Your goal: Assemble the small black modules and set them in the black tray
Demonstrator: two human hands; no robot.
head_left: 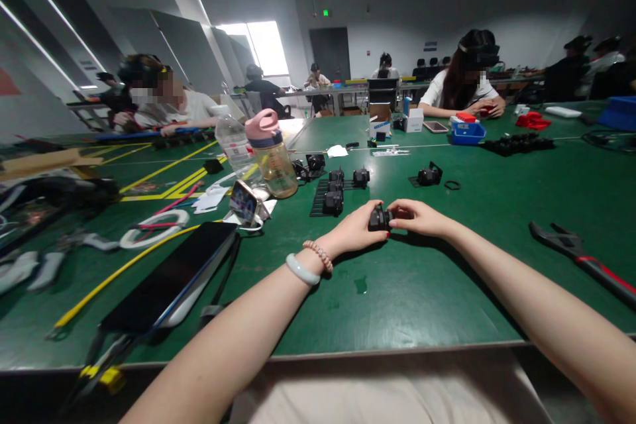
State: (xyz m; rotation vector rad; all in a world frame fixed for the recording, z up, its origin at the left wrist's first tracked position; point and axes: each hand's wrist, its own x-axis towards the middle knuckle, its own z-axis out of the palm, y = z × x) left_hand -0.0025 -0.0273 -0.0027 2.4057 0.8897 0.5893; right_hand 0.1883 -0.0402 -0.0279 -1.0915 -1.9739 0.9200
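Note:
A small black part with a round, lens-like end (380,218) is held just above the green table. My left hand (358,224) wraps its thumb and fingers around the part's left side. From the right, my right hand (417,217) pinches the round end with its fingertips; the fingers partly cover it. Similar black parts (332,199) stand on a slatted black plate beyond my left hand, with another one (361,177) beside them. Farther right lie one more such part (428,175) and a black ring (452,185).
Adjustable pliers (579,252) with red-black handles lie at right. On the left are a tablet (173,271), a propped phone (244,202), a pink-lidded bottle (272,156) and a yellow cable (124,264). A blue bin (467,132) stands farther back; co-workers sit across the table.

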